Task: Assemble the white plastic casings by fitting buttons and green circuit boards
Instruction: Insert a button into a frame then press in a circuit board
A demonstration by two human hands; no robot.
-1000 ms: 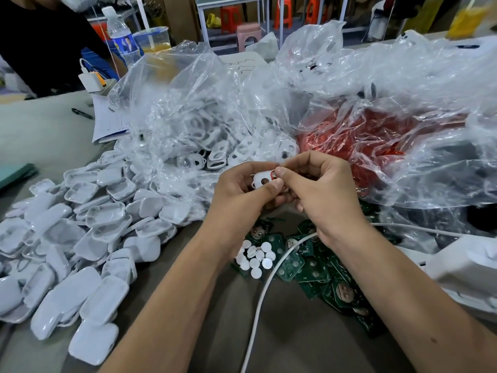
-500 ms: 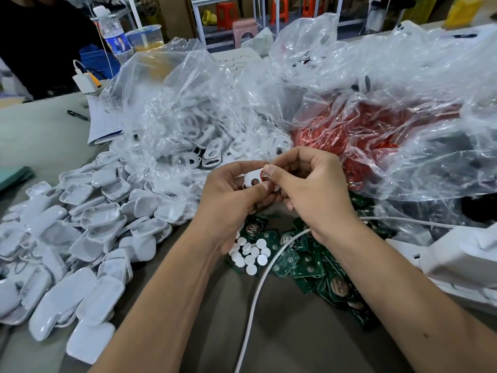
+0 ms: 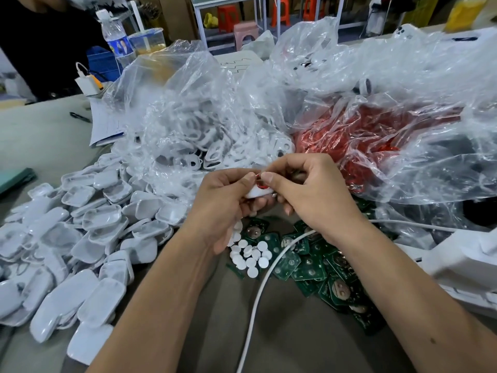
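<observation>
Fingers of my left hand [image 3: 228, 200] and right hand [image 3: 309, 195] pinch one small white plastic casing [image 3: 256, 194]; its red button [image 3: 261, 186], at twelve o'clock, could pop out if I squeeze unevenly.

casings [image 3: 102, 219]: white
held casing [image 3: 256, 194]: white, red button [image 3: 261, 186]
round discs [image 3: 250, 255]: white
circuit boards [image 3: 309, 267]: green, silver pads
cable [image 3: 258, 300]: white
bags [image 3: 349, 84]: clear; one holds red parts [image 3: 357, 135]

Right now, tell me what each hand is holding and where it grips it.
The left hand holds a white casing by its edges. The right hand pinches at the red button on its top; the exact contact is hidden.
</observation>
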